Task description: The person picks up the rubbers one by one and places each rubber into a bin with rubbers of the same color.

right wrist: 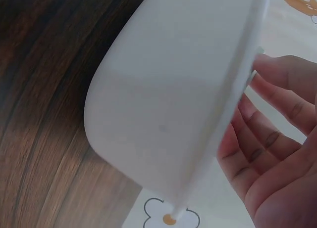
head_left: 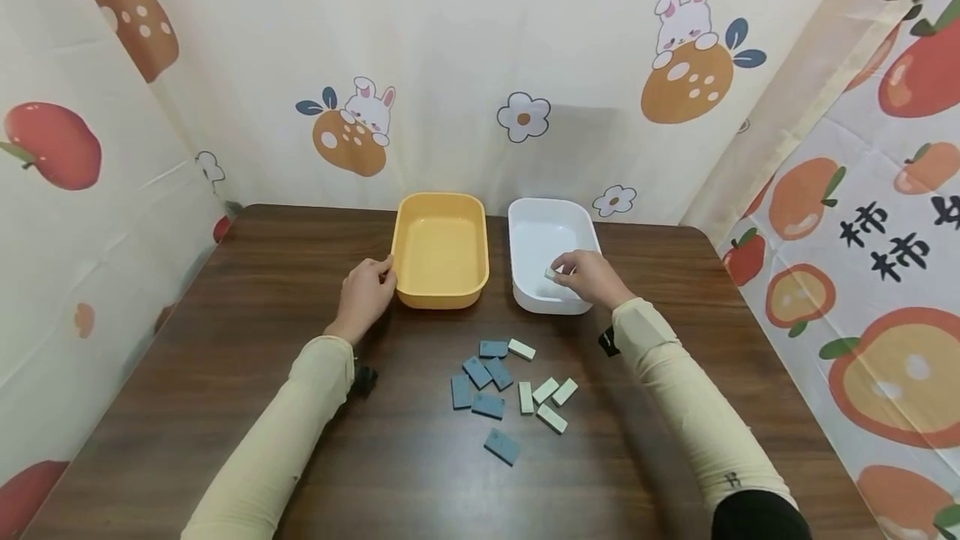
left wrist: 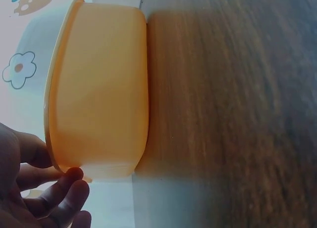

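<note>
My left hand [head_left: 365,297] holds the yellow plastic tub [head_left: 438,302] by its left rim, thumb and fingers at the edge in the left wrist view. Over the white plastic tub [head_left: 543,304], my right hand [head_left: 590,277] pinches a small pale rectangular tile [head_left: 551,274] between thumb and fingertips. In the right wrist view the tub's wall [right wrist: 148,99] hides most of that tile. Nearer to me on the table lie several blue-grey tiles [head_left: 488,405], with several pale tiles [head_left: 552,418] just right of them.
Both tubs stand side by side at the back of the dark wooden table [head_left: 405,473], a narrow gap between them. Behind rises a patterned curtain [head_left: 450,40], and similar fabric hangs at both sides. One blue-grey tile [head_left: 502,447] lies nearer the front than the others.
</note>
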A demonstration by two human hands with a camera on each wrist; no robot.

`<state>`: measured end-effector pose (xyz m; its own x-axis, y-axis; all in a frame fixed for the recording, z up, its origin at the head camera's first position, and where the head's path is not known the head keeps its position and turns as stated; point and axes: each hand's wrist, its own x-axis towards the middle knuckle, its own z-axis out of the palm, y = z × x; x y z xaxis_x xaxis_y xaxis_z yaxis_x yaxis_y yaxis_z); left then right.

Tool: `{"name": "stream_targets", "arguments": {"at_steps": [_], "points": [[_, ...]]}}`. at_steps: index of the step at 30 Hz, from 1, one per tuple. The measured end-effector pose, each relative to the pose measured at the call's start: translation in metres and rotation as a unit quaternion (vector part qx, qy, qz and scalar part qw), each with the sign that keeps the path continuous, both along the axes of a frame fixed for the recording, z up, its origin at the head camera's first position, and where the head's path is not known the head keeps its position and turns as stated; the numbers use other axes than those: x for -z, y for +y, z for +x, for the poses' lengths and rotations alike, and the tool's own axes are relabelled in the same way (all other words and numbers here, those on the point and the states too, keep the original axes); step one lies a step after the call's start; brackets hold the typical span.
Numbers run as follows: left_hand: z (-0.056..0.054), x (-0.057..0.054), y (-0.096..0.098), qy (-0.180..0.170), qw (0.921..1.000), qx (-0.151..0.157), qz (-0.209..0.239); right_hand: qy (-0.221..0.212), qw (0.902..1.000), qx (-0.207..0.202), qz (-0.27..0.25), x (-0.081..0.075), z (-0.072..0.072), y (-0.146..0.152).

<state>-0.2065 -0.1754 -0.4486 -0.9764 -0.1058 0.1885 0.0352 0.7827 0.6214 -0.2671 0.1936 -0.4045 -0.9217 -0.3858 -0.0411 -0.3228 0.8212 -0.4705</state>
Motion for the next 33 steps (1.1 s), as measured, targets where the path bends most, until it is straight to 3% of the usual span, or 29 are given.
{"name": "stream_targets", "arguments": {"at_steps": [4, 8, 13, 22, 33], "points": [[0.004, 0.002, 0.0, -0.008, 1.0, 0.002, 0.002, 0.01, 0.9998, -0.014, 0.013, 0.007, -0.005, -0.005], [0.009, 0.007, 0.0, -0.016, 0.9999, 0.002, 0.001, -0.015, 0.9993, -0.013, 0.03, 0.015, -0.008, -0.009], [0.01, 0.007, 0.001, 0.0, 1.0, -0.001, 0.0, -0.039, 0.9985, 0.002, 0.039, 0.017, -0.011, -0.015], [0.01, 0.004, 0.001, 0.003, 1.0, -0.003, 0.002, -0.063, 0.9959, 0.002, 0.064, 0.023, -0.019, -0.019], [0.006, 0.002, 0.001, 0.011, 0.9999, -0.005, 0.003, -0.072, 0.9956, -0.001, 0.059, 0.027, -0.026, -0.031]]}}
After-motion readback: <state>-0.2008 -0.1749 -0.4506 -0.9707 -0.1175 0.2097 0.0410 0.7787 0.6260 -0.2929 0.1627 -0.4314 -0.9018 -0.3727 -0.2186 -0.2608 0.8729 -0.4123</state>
